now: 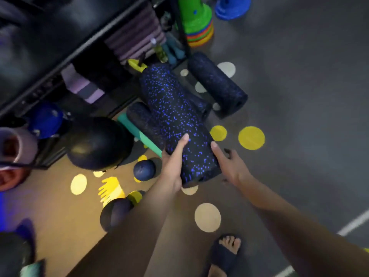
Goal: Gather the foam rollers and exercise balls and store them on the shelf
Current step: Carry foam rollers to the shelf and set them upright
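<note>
While fingers [184, 139] flank it, foam roller [177, 114] (speckled)

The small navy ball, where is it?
The small navy ball lies on the floor, left of centre in the head view, between the big black ball and the left hand gripping the speckled roller.

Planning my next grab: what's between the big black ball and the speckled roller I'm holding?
Head view: a darker foam roller and a teal foam bar lie between the big black ball and the speckled roller.
</note>
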Tool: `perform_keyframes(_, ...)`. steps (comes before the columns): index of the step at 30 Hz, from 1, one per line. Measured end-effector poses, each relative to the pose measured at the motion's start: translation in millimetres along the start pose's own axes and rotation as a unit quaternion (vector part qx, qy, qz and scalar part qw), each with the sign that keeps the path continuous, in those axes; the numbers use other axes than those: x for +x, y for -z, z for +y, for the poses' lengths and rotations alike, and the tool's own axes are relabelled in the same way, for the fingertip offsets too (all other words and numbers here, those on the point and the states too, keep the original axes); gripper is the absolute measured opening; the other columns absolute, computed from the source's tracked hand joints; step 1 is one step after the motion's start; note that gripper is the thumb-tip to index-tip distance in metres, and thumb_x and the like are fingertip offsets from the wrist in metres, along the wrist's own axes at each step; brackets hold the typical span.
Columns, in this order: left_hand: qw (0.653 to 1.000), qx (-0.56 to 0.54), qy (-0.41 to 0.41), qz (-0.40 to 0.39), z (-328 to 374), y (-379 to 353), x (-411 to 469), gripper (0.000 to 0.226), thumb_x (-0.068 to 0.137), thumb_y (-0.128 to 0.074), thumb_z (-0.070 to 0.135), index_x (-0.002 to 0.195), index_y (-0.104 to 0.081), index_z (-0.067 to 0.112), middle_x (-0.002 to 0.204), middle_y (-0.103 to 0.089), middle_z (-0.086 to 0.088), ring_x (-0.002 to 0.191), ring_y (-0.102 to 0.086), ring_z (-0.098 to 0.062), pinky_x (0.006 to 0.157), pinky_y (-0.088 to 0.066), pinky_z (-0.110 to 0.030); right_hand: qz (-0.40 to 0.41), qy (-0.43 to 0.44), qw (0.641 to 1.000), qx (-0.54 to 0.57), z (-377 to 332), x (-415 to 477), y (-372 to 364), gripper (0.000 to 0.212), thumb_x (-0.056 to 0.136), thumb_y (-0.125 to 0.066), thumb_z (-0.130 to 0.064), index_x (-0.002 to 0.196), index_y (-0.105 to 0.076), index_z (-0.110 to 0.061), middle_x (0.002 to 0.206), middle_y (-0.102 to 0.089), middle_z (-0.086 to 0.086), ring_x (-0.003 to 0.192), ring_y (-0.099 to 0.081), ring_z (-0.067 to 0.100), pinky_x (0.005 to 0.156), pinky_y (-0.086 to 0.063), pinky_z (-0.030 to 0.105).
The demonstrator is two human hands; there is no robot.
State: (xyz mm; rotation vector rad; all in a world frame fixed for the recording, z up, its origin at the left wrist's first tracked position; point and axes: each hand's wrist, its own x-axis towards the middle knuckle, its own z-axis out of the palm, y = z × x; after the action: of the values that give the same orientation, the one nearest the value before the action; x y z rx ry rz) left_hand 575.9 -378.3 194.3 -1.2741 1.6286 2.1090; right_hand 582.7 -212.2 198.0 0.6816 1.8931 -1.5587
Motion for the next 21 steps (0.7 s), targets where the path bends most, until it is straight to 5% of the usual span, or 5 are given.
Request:
perform_keyframes(4, 0.998, -0.050, 0.028, 0.027, 57.9, 30.4, 44.8, 0.117, 0.047, -0.096, 0.063, 0.147, -0.042, 0.033, 0.127, -0.072, -0.003, 0.105, -0.075, -0.030, 0.096, -0.058, -0.056, -0.022, 0.062, 0.998, -0.018, -64.1, 25.5, -52.1, 0.067, 0.088, -0.059, -0.068, 0.137, -0.051, -0.023, 0.121, -0.061, -0.007, 0.110, -0.057, 0.016, 0.095, -0.041, 0.031)
perform_keyframes(9, 0.998, -0.036, -0.042, 0.028, 97.5, 53.5, 87.7, 0.086, 0.080, -0.084, 0.050, 0.151, -0.038, 0.036, 0.137, -0.065, 0.001, 0.116, -0.068, -0.026, 0.099, -0.056, -0.052, 0.037, 0.145, 0.986, -0.069, -89.7, 53.6, -100.4, 0.052, 0.099, -0.052, -0.053, 0.143, -0.055, -0.026, 0.138, -0.063, -0.004, 0.127, -0.057, 0.019, 0.108, -0.044, 0.033)
perform_keyframes(12, 0.996, -0.011, -0.054, 0.069, 85.2, 61.4, 91.6, 0.083, 0.090, -0.076, 0.038, 0.158, -0.030, 0.036, 0.139, -0.060, 0.008, 0.125, -0.060, -0.023, 0.108, -0.049, -0.045, 0.064, 0.157, 0.979, -0.115, -98.2, 56.0, -100.7, 0.041, 0.106, -0.047, -0.031, 0.145, -0.055, -0.022, 0.128, -0.064, -0.003, 0.110, -0.063, 0.021, 0.065, -0.045, 0.004)
perform_keyframes(14, 0.997, -0.041, -0.025, 0.057, 62.5, 66.7, 79.6, 0.076, 0.092, -0.074, 0.038, 0.157, -0.034, 0.035, 0.137, -0.059, 0.012, 0.125, -0.058, -0.016, 0.113, -0.042, -0.043, 0.063, 0.128, 0.978, -0.155, -86.9, 46.4, -92.1, 0.040, 0.105, -0.044, -0.016, 0.144, -0.055, -0.018, 0.111, -0.064, 0.004, 0.105, -0.063, 0.028, 0.052, -0.038, 0.009)
perform_keyframes(21, 0.996, -0.035, 0.069, -0.051, -32.5, 50.2, -17.3, 0.040, 0.105, -0.054, 0.037, 0.144, -0.050, 0.033, 0.136, -0.062, 0.000, 0.123, -0.062, -0.023, 0.107, -0.049, -0.048, 0.127, 0.014, 0.977, -0.173, 40.8, -3.7, -12.5, 0.048, 0.102, -0.045, -0.013, 0.148, -0.051, -0.026, 0.141, -0.061, 0.010, 0.129, -0.055, 0.033, 0.102, -0.042, 0.034)
